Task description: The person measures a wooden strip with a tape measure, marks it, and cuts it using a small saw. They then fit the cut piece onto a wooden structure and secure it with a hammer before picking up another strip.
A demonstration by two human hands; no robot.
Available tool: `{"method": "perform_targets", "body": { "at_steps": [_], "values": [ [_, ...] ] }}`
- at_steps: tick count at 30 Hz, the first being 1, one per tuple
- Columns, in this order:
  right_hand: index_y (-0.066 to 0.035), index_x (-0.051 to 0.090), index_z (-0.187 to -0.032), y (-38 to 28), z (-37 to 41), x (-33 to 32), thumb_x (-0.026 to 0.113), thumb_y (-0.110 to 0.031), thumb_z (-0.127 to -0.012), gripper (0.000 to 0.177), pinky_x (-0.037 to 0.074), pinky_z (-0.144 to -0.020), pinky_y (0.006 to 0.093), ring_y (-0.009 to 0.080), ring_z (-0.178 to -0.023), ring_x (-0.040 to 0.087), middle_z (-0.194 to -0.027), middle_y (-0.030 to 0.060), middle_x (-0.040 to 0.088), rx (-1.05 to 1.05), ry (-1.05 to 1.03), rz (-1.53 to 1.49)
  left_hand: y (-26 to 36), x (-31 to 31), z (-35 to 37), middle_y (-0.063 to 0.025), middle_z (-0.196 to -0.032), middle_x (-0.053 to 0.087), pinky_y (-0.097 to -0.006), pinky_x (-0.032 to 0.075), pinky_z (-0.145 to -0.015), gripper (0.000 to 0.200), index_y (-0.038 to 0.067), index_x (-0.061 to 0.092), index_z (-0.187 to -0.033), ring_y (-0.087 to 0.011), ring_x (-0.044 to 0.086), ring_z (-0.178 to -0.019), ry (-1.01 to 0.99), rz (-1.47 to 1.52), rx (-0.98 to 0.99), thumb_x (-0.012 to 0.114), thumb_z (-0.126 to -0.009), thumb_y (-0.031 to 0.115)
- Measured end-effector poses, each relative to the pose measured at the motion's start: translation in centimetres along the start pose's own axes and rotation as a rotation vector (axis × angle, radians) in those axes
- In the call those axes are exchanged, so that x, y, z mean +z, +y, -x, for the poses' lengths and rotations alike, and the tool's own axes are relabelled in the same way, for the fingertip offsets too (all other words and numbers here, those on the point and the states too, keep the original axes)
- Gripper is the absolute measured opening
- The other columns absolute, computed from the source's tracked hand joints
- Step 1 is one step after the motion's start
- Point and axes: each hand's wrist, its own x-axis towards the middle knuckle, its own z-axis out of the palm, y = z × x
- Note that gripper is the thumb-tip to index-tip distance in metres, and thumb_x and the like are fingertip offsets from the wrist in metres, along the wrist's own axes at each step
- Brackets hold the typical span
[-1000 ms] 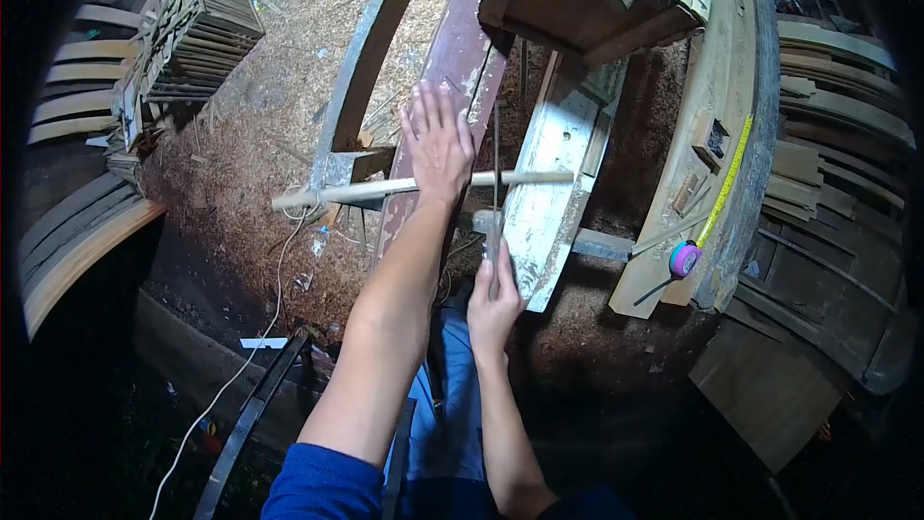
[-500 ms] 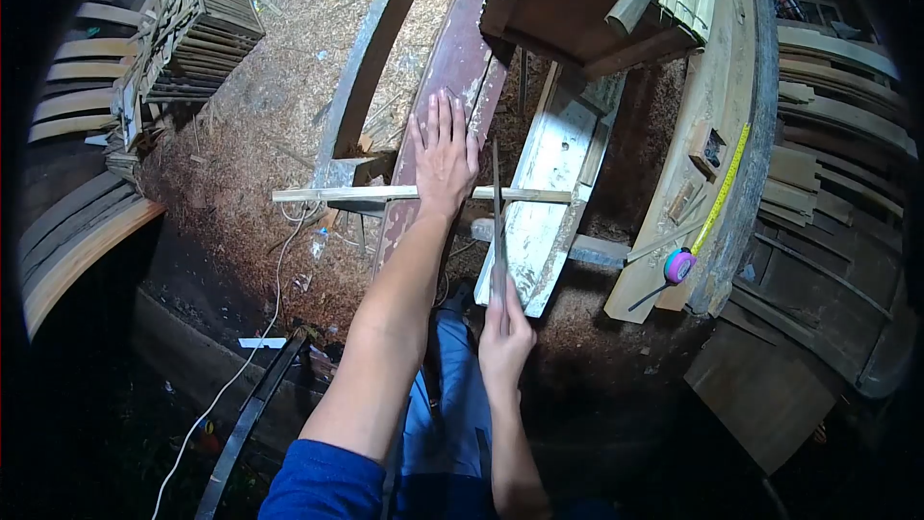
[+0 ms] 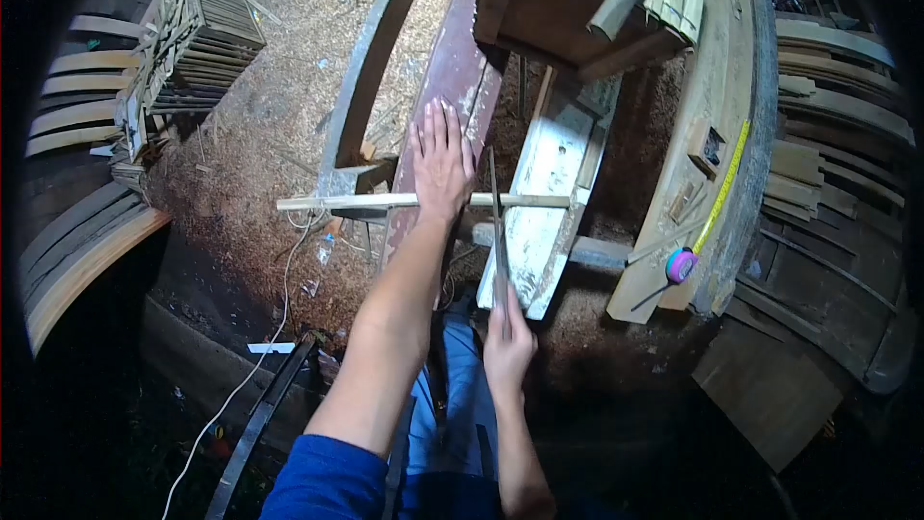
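Note:
My left hand (image 3: 444, 164) lies flat with fingers stretched out, its palm pressing a thin wooden strip (image 3: 361, 201) down on a worn reddish-brown beam (image 3: 452, 72). The strip runs crosswise, its right end over a whitish, scuffed board (image 3: 549, 183). In my right hand (image 3: 507, 347) is a handsaw (image 3: 498, 212), its narrow blade seen almost edge-on and pointing away from me. The blade crosses the strip just right of my left hand. My closed fingers hide most of the saw's handle.
A tape measure (image 3: 681, 266) with its yellow blade drawn out lies on planks at the right. A slatted wooden piece (image 3: 587, 0) stands at the back. Stacked slats (image 3: 207, 39) sit at the left, among sawdust. A white cable (image 3: 231, 380) trails at lower left.
The saw and my right hand have shifted slightly, with the handle a little nearer to me. My left hand stays on the strip. The whole view has moved a little.

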Motion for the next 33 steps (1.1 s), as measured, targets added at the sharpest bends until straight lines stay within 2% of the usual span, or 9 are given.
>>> {"method": "perform_targets", "body": {
  "at_steps": [3,6,9,13,15,20,25,30,33],
  "values": [
    [0.007,0.056,-0.144,-0.3,0.7,-0.7,0.057,-0.005,-0.105,0.041,0.049,-0.106,0.0360,0.0241,-0.127,0.064,-0.136,0.0237,0.067,0.116,-0.069,-0.016,0.3,-0.3,0.7,-0.0215,-0.169,0.027,-0.0522,0.011,-0.129,0.061,0.000,0.034,-0.159,-0.0317,0.020,-0.159,-0.053,0.031,-0.042,0.041,-0.106,0.030],
    [0.008,0.056,-0.143,-1.4,-5.4,2.0,0.058,-0.009,-0.105,0.041,0.050,-0.104,0.0359,0.0278,-0.124,0.066,-0.133,0.0251,0.069,0.105,-0.066,0.051,0.2,-0.2,0.3,-0.0210,-0.169,0.025,-0.0520,0.011,-0.130,0.061,0.000,0.032,-0.160,-0.0314,0.021,-0.159,-0.017,0.007,0.013,0.041,-0.106,0.028],
    [0.002,0.060,-0.142,0.2,-1.8,1.0,0.060,-0.009,-0.103,0.041,0.055,-0.097,0.0394,0.0300,-0.118,0.071,-0.125,0.0292,0.070,-0.038,0.018,0.102,0.2,-0.3,0.0,-0.0208,-0.169,0.026,-0.0522,0.011,-0.130,0.061,0.000,0.033,-0.160,-0.0310,0.022,-0.159,-0.013,-0.001,-0.003,0.042,-0.106,0.027],
    [0.007,0.057,-0.143,-0.9,-0.4,-1.0,0.059,-0.005,-0.103,0.041,0.053,-0.100,0.0344,0.0232,-0.120,0.068,-0.128,0.0252,0.070,0.133,-0.024,-0.080,0.3,-0.8,0.2,-0.0212,-0.168,0.027,-0.0533,0.011,-0.130,0.060,0.000,0.034,-0.159,-0.0315,0.023,-0.158,-0.041,-0.014,0.025,0.044,-0.105,0.024],
    [0.004,0.058,-0.143,-0.8,-2.8,0.7,0.058,-0.011,-0.105,0.041,0.055,-0.096,0.0352,0.0214,-0.115,0.071,-0.127,0.0284,0.070,0.076,-0.045,0.058,0.2,-0.6,0.3,-0.0215,-0.168,0.028,-0.0540,0.012,-0.129,0.061,0.000,0.034,-0.159,-0.0317,0.025,-0.158,-0.039,-0.039,0.032,0.046,-0.103,0.022],
    [0.000,0.061,-0.142,0.1,1.2,-0.8,0.059,-0.013,-0.104,0.040,0.056,-0.090,0.0369,0.0263,-0.110,0.074,-0.120,0.0292,0.071,0.078,-0.014,0.046,0.2,-0.1,0.2,-0.0191,-0.170,0.025,-0.0539,0.013,-0.130,0.065,0.003,0.034,-0.159,-0.0299,0.021,-0.159,-0.034,-0.030,-0.003,0.050,-0.100,0.024],
    [0.004,0.059,-0.142,-2.0,-4.5,2.1,0.060,-0.010,-0.104,0.041,0.054,-0.096,0.0370,0.0282,-0.114,0.072,-0.124,0.0280,0.071,0.095,0.005,-0.055,0.3,-0.9,0.6,-0.0222,-0.168,0.028,-0.0540,0.012,-0.129,0.063,0.000,0.034,-0.159,-0.0321,0.024,-0.158,-0.081,-0.020,0.031,0.048,-0.101,0.021],
    [0.006,0.058,-0.142,-0.7,0.8,-0.6,0.059,-0.013,-0.105,0.042,0.055,-0.096,0.0392,0.0295,-0.111,0.073,-0.122,0.0289,0.072,0.063,-0.003,0.012,0.3,-0.9,0.2,-0.0213,-0.168,0.028,-0.0545,0.013,-0.129,0.066,0.000,0.034,-0.159,-0.0308,0.024,-0.158,-0.053,-0.013,0.034,0.051,-0.098,0.021],
    [0.005,0.057,-0.143,-2.8,-3.1,1.4,0.057,-0.017,-0.106,0.043,0.054,-0.098,0.0390,0.0300,-0.114,0.072,-0.124,0.0285,0.071,0.079,-0.014,0.084,0.4,-1.1,0.2,-0.0213,-0.168,0.027,-0.0551,0.012,-0.129,0.067,0.001,0.034,-0.159,-0.0308,0.024,-0.158,-0.088,-0.042,0.040,0.052,-0.098,0.021]
  ]
}}
